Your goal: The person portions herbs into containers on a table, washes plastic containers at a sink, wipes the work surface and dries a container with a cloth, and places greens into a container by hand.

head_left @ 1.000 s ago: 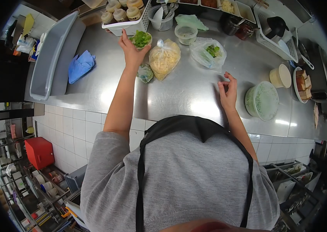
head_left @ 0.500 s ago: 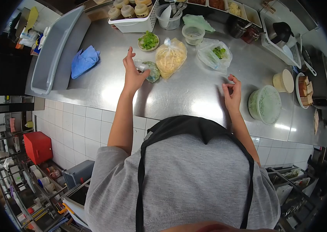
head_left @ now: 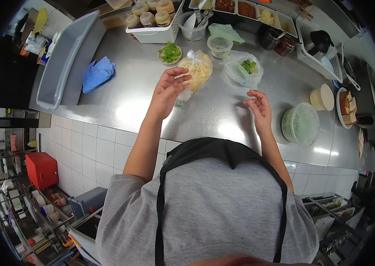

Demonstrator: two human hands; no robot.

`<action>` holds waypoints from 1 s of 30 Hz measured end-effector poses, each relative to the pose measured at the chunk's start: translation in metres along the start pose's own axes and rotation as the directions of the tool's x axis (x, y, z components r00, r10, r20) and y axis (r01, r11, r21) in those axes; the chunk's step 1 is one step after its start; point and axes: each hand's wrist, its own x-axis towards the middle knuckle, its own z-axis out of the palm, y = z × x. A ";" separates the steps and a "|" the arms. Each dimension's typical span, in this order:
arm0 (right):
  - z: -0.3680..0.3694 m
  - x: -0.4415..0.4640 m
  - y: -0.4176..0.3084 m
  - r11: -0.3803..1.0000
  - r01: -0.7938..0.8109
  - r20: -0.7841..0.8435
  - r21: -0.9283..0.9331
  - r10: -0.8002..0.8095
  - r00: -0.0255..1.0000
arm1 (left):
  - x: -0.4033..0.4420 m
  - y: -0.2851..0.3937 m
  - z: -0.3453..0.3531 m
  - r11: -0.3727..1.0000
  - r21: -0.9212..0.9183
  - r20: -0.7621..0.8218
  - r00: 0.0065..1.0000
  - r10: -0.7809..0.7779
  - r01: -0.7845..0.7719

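My left hand point(head_left: 166, 94) is over the steel worktop with its fingers curved and apart. It partly covers a small clear bag of green stuff point(head_left: 180, 103); whether it touches the bag I cannot tell. Just behind the fingers stands a knotted plastic bag of pale yellow shreds point(head_left: 201, 71). My right hand point(head_left: 261, 111) hovers at the right, fingers loosely bent, nothing visible in them. Ahead of it lies an open plastic bag point(head_left: 240, 76) with green leaves point(head_left: 249, 66) in it. A lidded tub with green contents point(head_left: 300, 125) stands to its right.
A grey bin point(head_left: 59, 75) and a blue cloth point(head_left: 98, 74) are at the left. Behind are a bowl of chopped greens point(head_left: 179, 55), a basket of bottles point(head_left: 154, 36) and a clear tub point(head_left: 220, 47). Farther right sit a cream tub point(head_left: 322, 97) and bread point(head_left: 348, 106).
My left hand has moved right, from beside the small green bag to in front of it, now hiding much of it. My right hand has shifted slightly left and nearer me.
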 end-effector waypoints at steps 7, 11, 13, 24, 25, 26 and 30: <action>-0.017 -0.008 0.000 0.996 0.004 -0.079 -0.086 -0.010 0.997 | 0.002 -0.012 0.003 0.969 -0.200 -0.006 0.989 -0.149 0.145; -0.030 -0.004 -0.010 0.994 0.016 -0.166 -0.112 -0.034 0.986 | 0.004 -0.026 0.008 0.937 -0.264 0.075 0.974 -0.215 0.227; -0.032 -0.002 -0.016 0.994 0.012 -0.183 -0.109 -0.032 0.983 | 0.005 -0.031 0.011 0.928 -0.279 0.106 0.968 -0.227 0.248; -0.035 0.000 -0.009 0.994 -0.019 -0.242 -0.105 -0.007 0.970 | 0.027 -0.015 -0.028 1.000 -0.026 -0.351 0.936 0.007 -0.018; -0.037 0.001 -0.006 0.994 -0.018 -0.244 -0.106 -0.008 0.970 | 0.027 -0.010 -0.031 0.987 0.161 -0.362 0.931 0.054 0.005; -0.041 0.004 -0.001 0.985 0.008 -0.253 -0.174 -0.052 0.966 | 0.024 -0.009 -0.031 0.987 0.160 -0.358 0.932 0.054 0.004; -0.036 0.028 -0.016 0.731 0.148 -0.173 -0.667 -0.345 0.922 | 0.012 -0.020 -0.030 0.724 0.688 -0.129 0.974 0.185 -0.046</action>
